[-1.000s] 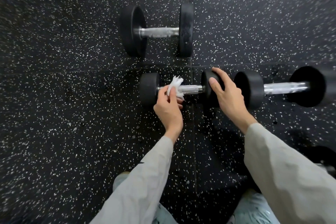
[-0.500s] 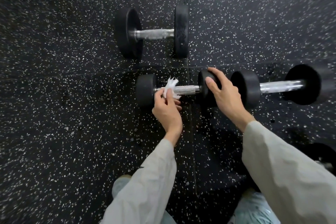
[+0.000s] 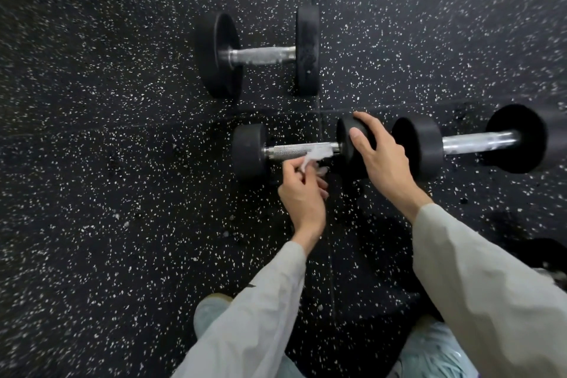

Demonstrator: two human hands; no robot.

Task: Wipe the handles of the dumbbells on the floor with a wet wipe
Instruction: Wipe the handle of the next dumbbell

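At frame centre, our right hand [image 3: 379, 159] lay flat, fingers spread, on the small black knurled-steel dumbbell [image 3: 299, 150]'s right head, probably to stop rolling. Our left hand [image 3: 302, 193] pinched the crumpled white wet wipe [image 3: 316, 155] against its handle. We saw no readable writing anywhere.
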